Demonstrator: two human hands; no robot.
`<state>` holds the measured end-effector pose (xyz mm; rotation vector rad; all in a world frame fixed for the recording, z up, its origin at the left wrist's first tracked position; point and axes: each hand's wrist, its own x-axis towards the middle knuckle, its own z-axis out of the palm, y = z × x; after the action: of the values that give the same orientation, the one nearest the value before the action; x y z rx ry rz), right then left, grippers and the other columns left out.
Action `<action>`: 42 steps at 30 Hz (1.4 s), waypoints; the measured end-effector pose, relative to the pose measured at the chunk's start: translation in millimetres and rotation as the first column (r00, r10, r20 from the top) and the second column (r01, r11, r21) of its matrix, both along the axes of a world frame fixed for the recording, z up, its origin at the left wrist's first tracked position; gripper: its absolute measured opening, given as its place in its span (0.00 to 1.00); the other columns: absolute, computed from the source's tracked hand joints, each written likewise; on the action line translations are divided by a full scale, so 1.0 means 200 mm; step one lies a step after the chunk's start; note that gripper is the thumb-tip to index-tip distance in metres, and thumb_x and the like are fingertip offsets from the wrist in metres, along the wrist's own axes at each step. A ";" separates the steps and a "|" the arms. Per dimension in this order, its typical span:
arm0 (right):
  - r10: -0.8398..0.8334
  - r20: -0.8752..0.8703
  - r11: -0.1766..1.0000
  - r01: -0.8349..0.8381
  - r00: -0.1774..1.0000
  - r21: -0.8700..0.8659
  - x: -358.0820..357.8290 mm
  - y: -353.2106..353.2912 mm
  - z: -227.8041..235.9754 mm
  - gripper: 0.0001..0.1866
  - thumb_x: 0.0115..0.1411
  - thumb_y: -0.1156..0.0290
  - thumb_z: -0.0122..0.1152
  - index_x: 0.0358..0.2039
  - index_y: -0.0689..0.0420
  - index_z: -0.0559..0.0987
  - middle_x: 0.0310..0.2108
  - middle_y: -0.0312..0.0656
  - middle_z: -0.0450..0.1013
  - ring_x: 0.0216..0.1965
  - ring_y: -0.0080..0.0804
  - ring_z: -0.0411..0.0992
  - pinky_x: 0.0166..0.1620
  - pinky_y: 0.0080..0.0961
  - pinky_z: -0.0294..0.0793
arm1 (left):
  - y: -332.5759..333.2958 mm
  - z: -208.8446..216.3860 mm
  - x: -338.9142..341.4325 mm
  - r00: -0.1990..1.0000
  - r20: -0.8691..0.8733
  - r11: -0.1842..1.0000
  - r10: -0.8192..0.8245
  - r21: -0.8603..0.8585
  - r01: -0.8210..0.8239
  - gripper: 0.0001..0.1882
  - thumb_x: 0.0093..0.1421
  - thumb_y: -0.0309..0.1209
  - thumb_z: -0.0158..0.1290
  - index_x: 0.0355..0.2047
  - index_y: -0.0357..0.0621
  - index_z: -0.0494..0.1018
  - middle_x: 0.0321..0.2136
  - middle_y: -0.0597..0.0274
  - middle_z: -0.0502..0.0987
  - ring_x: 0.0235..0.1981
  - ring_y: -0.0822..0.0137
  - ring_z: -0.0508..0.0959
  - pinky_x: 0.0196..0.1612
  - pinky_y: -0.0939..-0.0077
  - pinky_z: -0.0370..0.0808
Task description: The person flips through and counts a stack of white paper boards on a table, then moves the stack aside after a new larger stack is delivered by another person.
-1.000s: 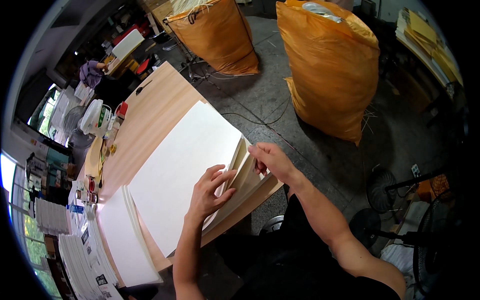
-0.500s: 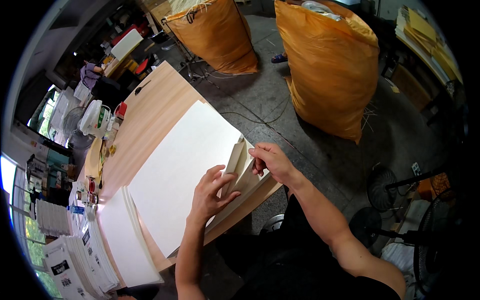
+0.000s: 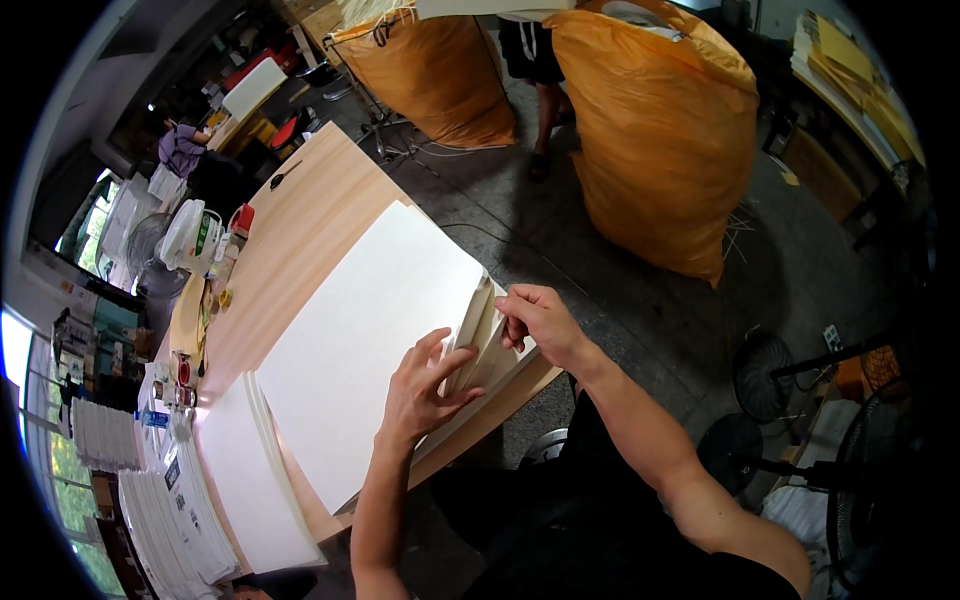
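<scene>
A large stack of white paper sheets (image 3: 370, 330) lies across the near part of the wooden table. Along its right edge some sheets are bent up and parted into a narrow fold. My left hand (image 3: 421, 388) rests against the raised edge, fingers curved and spread, thumb apart. My right hand (image 3: 540, 322) is closed in a pinch at the stack's right corner, gripping the edge of the paper sheets; how many sheets it holds is hidden.
More white paper (image 3: 250, 470) and bundles (image 3: 155, 535) lie to the left. A white bucket (image 3: 190, 238) and jars line the wooden table's (image 3: 330, 175) far side. Two orange sacks (image 3: 660, 140) stand beyond; a person's legs (image 3: 545, 110) show between them. Fans (image 3: 765, 375) stand right.
A person carrying a pale sheet has come in between the orange sacks. At lower left, the printed top of a bundle no longer shows. My hands have barely moved.
</scene>
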<state>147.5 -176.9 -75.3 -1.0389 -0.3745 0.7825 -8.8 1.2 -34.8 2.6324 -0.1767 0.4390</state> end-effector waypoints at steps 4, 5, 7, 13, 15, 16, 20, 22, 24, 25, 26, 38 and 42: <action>0.009 0.011 1.000 -0.009 1.000 0.007 0.00 0.00 0.00 0.17 0.70 0.64 0.56 0.23 0.54 0.72 0.17 0.35 0.71 0.20 0.24 0.74 0.23 0.18 0.69 | 0.02 -0.02 0.00 0.999 -0.046 0.991 0.022 -0.129 -0.028 0.27 0.46 0.33 0.74 0.49 0.56 0.79 0.55 0.53 0.74 0.48 0.51 0.81 0.50 0.62 0.81; 0.010 0.011 1.000 -0.010 1.000 0.006 0.00 -0.01 0.00 0.17 0.70 0.64 0.56 0.23 0.54 0.72 0.17 0.35 0.71 0.20 0.23 0.74 0.24 0.18 0.69 | 0.02 -0.01 0.00 0.997 -0.069 0.988 0.026 -0.148 -0.036 0.28 0.46 0.31 0.74 0.48 0.53 0.79 0.55 0.53 0.73 0.49 0.51 0.81 0.50 0.62 0.81; 0.008 0.015 1.000 -0.009 1.000 0.009 0.00 -0.01 0.01 0.17 0.70 0.64 0.56 0.23 0.54 0.72 0.17 0.35 0.71 0.20 0.23 0.74 0.24 0.18 0.69 | 0.02 0.00 0.00 0.997 -0.074 0.986 0.025 -0.160 -0.037 0.27 0.46 0.31 0.74 0.49 0.53 0.79 0.55 0.54 0.74 0.49 0.52 0.82 0.50 0.62 0.81; 0.016 0.006 1.000 -0.016 1.000 0.004 0.00 0.00 0.02 0.17 0.70 0.64 0.56 0.23 0.54 0.72 0.17 0.35 0.71 0.20 0.24 0.74 0.24 0.19 0.70 | 0.02 0.00 0.00 0.999 -0.033 0.989 0.008 -0.149 -0.013 0.26 0.48 0.33 0.73 0.49 0.56 0.79 0.53 0.55 0.75 0.48 0.54 0.81 0.48 0.63 0.82; 0.016 0.003 1.000 -0.016 1.000 -0.001 0.00 0.00 0.01 0.17 0.70 0.63 0.56 0.23 0.54 0.72 0.17 0.35 0.71 0.20 0.24 0.74 0.24 0.19 0.71 | 0.01 0.01 0.00 0.999 -0.037 0.980 0.007 -0.199 -0.015 0.27 0.48 0.32 0.73 0.49 0.55 0.79 0.52 0.55 0.75 0.48 0.55 0.81 0.48 0.63 0.81; 0.013 0.005 1.000 -0.013 1.000 0.000 0.00 0.00 0.01 0.17 0.70 0.63 0.56 0.23 0.54 0.72 0.17 0.35 0.71 0.20 0.24 0.74 0.24 0.19 0.71 | 0.01 0.02 0.00 0.999 -0.054 0.980 0.004 -0.196 -0.015 0.27 0.47 0.31 0.73 0.50 0.53 0.79 0.53 0.54 0.76 0.50 0.54 0.81 0.50 0.63 0.80; 0.010 -0.002 0.999 -0.010 1.000 0.038 0.00 -0.02 0.00 0.18 0.70 0.62 0.57 0.24 0.57 0.71 0.18 0.36 0.71 0.20 0.23 0.74 0.23 0.19 0.71 | 0.03 0.03 0.00 0.998 -0.067 0.985 -0.016 -0.170 0.004 0.25 0.52 0.28 0.68 0.51 0.53 0.79 0.52 0.53 0.76 0.51 0.51 0.80 0.51 0.63 0.79; -0.010 0.127 0.996 0.020 0.992 -0.081 -0.01 -0.02 0.01 0.18 0.69 0.62 0.59 0.23 0.57 0.71 0.18 0.36 0.72 0.19 0.22 0.74 0.23 0.19 0.71 | 0.04 0.00 0.01 1.000 -0.025 0.990 -0.002 -0.144 -0.002 0.22 0.56 0.27 0.64 0.52 0.54 0.79 0.53 0.53 0.76 0.50 0.50 0.79 0.50 0.63 0.79; -0.031 0.263 0.983 0.078 0.964 -0.167 -0.02 -0.02 0.02 0.18 0.67 0.62 0.61 0.23 0.57 0.71 0.18 0.35 0.72 0.18 0.22 0.73 0.22 0.19 0.71 | 0.04 -0.03 0.00 0.999 0.036 0.993 0.035 -0.110 -0.031 0.21 0.58 0.25 0.60 0.53 0.55 0.78 0.53 0.52 0.76 0.50 0.48 0.79 0.50 0.62 0.78; -0.045 0.333 0.974 0.115 0.942 -0.193 -0.03 -0.01 0.02 0.19 0.67 0.62 0.62 0.22 0.57 0.71 0.18 0.35 0.72 0.18 0.22 0.73 0.22 0.19 0.71 | 0.04 -0.03 0.01 1.000 0.025 0.996 0.016 -0.084 -0.014 0.21 0.59 0.24 0.59 0.53 0.55 0.78 0.54 0.52 0.76 0.50 0.48 0.79 0.51 0.62 0.78; -0.056 0.401 0.964 0.154 0.914 -0.216 -0.03 -0.01 0.02 0.19 0.66 0.62 0.62 0.22 0.58 0.71 0.17 0.35 0.72 0.17 0.21 0.73 0.22 0.19 0.70 | 0.04 -0.02 0.01 1.000 0.013 0.998 -0.002 -0.058 0.003 0.21 0.59 0.24 0.58 0.53 0.55 0.78 0.54 0.52 0.76 0.50 0.48 0.79 0.51 0.61 0.78; 0.012 -0.009 0.999 -0.012 1.000 0.048 0.00 -0.01 -0.02 0.16 0.70 0.63 0.57 0.25 0.57 0.74 0.19 0.37 0.74 0.22 0.24 0.76 0.25 0.21 0.73 | 0.01 -0.01 0.00 0.999 -0.047 0.991 0.000 -0.135 -0.006 0.30 0.44 0.27 0.74 0.49 0.52 0.78 0.53 0.53 0.76 0.52 0.52 0.79 0.52 0.61 0.80; -0.208 0.322 0.952 0.267 0.923 -0.148 -0.05 -0.09 -0.01 0.16 0.70 0.62 0.57 0.27 0.58 0.74 0.23 0.37 0.75 0.25 0.23 0.76 0.28 0.22 0.74 | 0.00 0.01 -0.01 0.996 -0.090 0.978 0.009 -0.208 -0.028 0.30 0.44 0.26 0.73 0.50 0.51 0.78 0.53 0.52 0.76 0.54 0.52 0.78 0.54 0.61 0.79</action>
<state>137.3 -195.7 -76.4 -1.3635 -0.4307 0.4427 -9.9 1.3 -32.4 2.4418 -0.0726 0.3269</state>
